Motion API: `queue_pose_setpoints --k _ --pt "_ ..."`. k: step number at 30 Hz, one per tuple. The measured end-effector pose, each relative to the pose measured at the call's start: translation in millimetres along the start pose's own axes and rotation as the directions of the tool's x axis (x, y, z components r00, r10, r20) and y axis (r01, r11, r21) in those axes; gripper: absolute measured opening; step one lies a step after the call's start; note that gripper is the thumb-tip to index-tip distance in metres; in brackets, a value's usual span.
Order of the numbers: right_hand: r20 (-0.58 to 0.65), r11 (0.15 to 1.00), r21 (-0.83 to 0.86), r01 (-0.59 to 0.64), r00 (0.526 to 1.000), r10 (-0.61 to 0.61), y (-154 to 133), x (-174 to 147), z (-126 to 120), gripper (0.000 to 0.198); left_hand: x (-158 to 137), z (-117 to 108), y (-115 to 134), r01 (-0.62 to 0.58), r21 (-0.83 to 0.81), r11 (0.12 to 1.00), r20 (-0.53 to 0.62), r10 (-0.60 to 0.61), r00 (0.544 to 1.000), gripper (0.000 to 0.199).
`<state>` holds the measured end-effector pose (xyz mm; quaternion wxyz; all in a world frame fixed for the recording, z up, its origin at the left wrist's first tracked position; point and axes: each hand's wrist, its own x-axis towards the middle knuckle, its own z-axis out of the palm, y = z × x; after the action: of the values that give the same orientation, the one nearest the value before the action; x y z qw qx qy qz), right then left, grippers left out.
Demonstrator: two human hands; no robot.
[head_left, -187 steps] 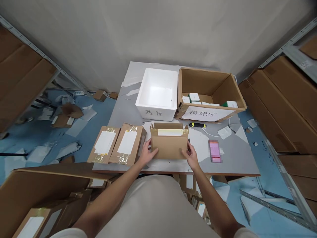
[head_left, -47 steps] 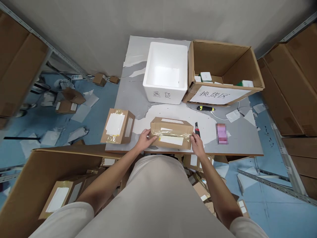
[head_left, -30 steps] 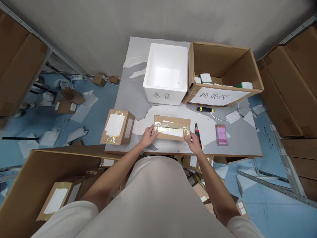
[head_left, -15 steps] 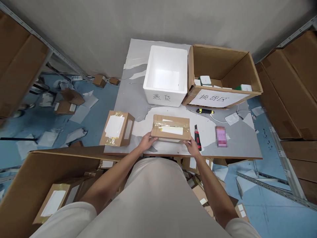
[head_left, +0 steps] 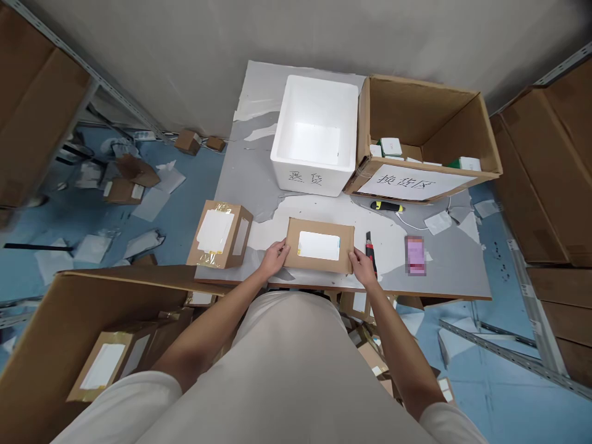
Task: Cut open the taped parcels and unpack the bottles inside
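Note:
A brown cardboard parcel (head_left: pixel 320 233) with a white label on its upper face rests on the grey table (head_left: pixel 444 271) near the front edge. My left hand (head_left: pixel 274 258) grips its left end and my right hand (head_left: pixel 361 269) grips its right end. A red and black box cutter (head_left: pixel 369 248) lies just right of my right hand. A second taped parcel (head_left: pixel 219 234) with a white label stands at the table's left edge, apart from my left hand.
A white foam box (head_left: pixel 314 179) and an open cardboard carton (head_left: pixel 481 111) holding small boxes stand at the back. A yellow-black cutter (head_left: pixel 386 206), a pink item (head_left: pixel 414 254) and paper scraps lie at right. A large carton (head_left: pixel 55 345) with parcels sits at lower left. Shelving flanks both sides.
I have turned the parcel over between my hands: its taped seam faced up before, and now the side with the large white label faces up. One parcel left the table's left side earlier.

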<state>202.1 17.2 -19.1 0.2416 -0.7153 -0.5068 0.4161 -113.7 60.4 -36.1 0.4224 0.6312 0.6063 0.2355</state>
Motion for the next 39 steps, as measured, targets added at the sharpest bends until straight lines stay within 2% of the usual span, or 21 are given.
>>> queue_pose_setpoints --k 4,8,10,13,18,21,23,26,28,30,32,34,37,39 --pt "-0.009 0.992 0.125 -0.029 1.0 0.03 24 -11 3 0.056 -17 1 -21 -0.011 -0.1 0.995 0.094 0.021 0.995 0.049" --pt "0.134 0.995 0.094 0.03 0.99 -0.042 35 -22 16 0.059 -31 7 -32 -0.008 -0.122 0.992 0.174 0.029 0.984 0.057" --pt "0.145 0.993 0.103 0.051 0.987 -0.066 31 -26 20 0.051 -33 8 -28 0.024 -0.14 0.99 0.144 -0.004 0.99 0.053" --pt "0.069 0.989 0.126 0.074 0.994 -0.083 16 -28 15 0.043 -32 3 -13 0.028 -0.167 0.986 0.064 -0.017 0.998 0.045" --pt "-0.171 0.99 -0.115 0.081 0.98 -0.1 -20 -15 -3 0.055 -24 -8 19 0.013 -0.069 0.998 -0.134 -0.022 0.991 0.042" --pt "-0.176 0.975 -0.217 0.035 0.982 -0.075 -28 -4 -6 0.065 -17 -4 29 0.024 -0.038 0.999 -0.157 -0.03 0.987 0.045" --pt "-0.135 0.974 -0.222 0.035 0.989 -0.066 -23 2 -6 0.067 -12 0 31 0.031 -0.042 0.999 -0.16 -0.037 0.986 0.045" --pt "-0.111 0.99 -0.138 -0.003 0.994 -0.012 -3 10 -11 0.068 -5 4 31 0.043 -0.057 0.997 -0.185 -0.053 0.981 0.046" --pt "-0.166 0.99 -0.117 -0.077 0.984 0.057 15 16 -17 0.067 -3 4 32 0.061 -0.06 0.996 -0.192 -0.072 0.979 0.047" --pt "-0.244 0.962 -0.189 -0.196 0.959 0.147 33 23 -21 0.068 -6 4 35 0.062 -0.045 0.997 -0.2 -0.069 0.977 0.051" --pt "-0.281 0.901 -0.28 -0.332 0.925 0.254 49 29 -23 0.078 -12 4 39 0.007 0.042 0.999 -0.232 0.002 0.973 0.059" --pt "-0.281 0.847 -0.323 -0.423 0.897 0.341 62 32 -25 0.082 -21 4 43 -0.11 0.185 0.976 -0.224 0.151 0.963 0.061" --pt "-0.215 0.858 -0.311 -0.41 0.909 0.357 73 34 -31 0.071 -31 5 49 -0.344 0.307 0.888 -0.016 0.366 0.93 0.046" --pt "-0.165 0.882 -0.296 -0.368 0.929 0.332 74 35 -40 0.063 -33 8 51 -0.451 0.32 0.833 0.122 0.435 0.892 0.039"
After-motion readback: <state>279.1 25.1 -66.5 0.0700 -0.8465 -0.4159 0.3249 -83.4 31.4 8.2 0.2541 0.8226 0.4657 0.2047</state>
